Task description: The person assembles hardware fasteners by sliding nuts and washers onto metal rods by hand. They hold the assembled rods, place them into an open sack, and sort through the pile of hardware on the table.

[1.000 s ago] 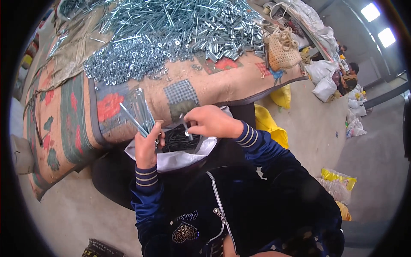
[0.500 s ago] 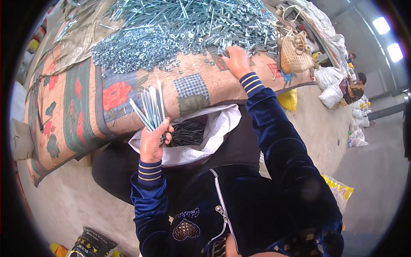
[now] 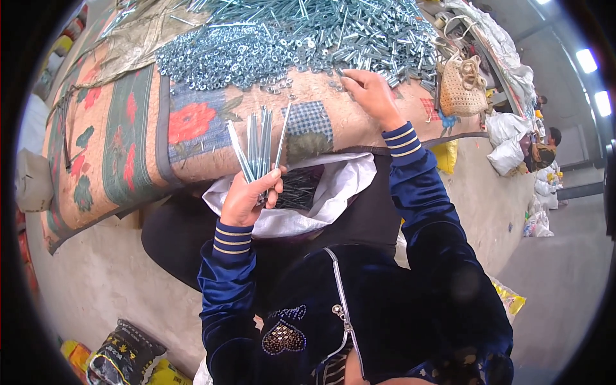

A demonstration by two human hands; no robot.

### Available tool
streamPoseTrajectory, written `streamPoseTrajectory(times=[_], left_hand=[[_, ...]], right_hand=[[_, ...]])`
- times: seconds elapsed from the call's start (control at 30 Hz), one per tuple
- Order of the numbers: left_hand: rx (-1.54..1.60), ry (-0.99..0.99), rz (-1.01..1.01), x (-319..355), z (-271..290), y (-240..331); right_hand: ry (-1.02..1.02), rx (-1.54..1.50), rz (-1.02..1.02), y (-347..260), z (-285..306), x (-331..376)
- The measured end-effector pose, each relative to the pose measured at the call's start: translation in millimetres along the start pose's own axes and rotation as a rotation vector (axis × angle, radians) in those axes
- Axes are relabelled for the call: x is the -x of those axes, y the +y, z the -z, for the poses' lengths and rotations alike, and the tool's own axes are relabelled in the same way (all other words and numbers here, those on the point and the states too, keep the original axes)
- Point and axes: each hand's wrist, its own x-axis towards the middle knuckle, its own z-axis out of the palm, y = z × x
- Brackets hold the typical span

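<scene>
My left hand (image 3: 250, 196) is closed around a bundle of thin silvery metal rods (image 3: 258, 144), their ends fanning upward over the open white sack (image 3: 351, 183). Inside the sack lie many dark thin rods (image 3: 296, 191), partly covered by that hand. My right hand (image 3: 372, 95) reaches to the near edge of the metal parts, thumb and forefinger pinched together. Whatever they hold is too small to make out. Just beyond are a heap of washers (image 3: 221, 58) and a pile of short metal tubes (image 3: 378, 51), with more long rods (image 3: 282, 11) behind.
A patterned quilt (image 3: 247, 128) covers the work surface. On its right side rests a crocheted beige bag (image 3: 463, 90). White sacks (image 3: 507, 144) and a yellow bag (image 3: 445, 157) stand on the floor at right. A black printed bag (image 3: 125, 353) lies at lower left. Another person (image 3: 544, 151) is far right.
My right hand has drawn back slightly from the tubes toward the quilt's near part. The left hand still holds the rods, now more upright. The whole view has shifted a little.
</scene>
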Motion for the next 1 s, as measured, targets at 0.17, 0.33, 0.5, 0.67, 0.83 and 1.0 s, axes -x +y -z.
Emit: streamPoseTrajectory(times=[0.17, 0.33, 0.5, 0.67, 0.83, 1.0], left_hand=[[0.010, -0.063, 0.009, 3.7, 0.6, 1.2], [-0.014, -0.077, -0.001, 3.2, -0.4, 3.2], [-0.016, -0.087, -0.001, 5.8, 1.6, 3.2], [-0.018, -0.093, 0.000, 5.6, 1.6, 3.5], [-0.034, -0.097, 0.006, 5.3, 2.1, 2.7], [-0.058, -0.082, 0.029, 6.6, -2.8, 3.7]], right_hand=[[-0.359, -0.740, -0.135, -21.0, -17.4, 10.7], [-0.360, -0.620, -0.090, -33.4, -23.2, 20.2], [-0.326, -0.442, 0.190, -46.3, -25.5, 22.6], [-0.313, -0.870, -0.127, -38.7, -22.6, 22.2], [-0.320, -1.184, -0.255, -39.2, -26.4, 25.0], [-0.267, -1.213, -0.235, -52.8, -32.6, 30.3]])
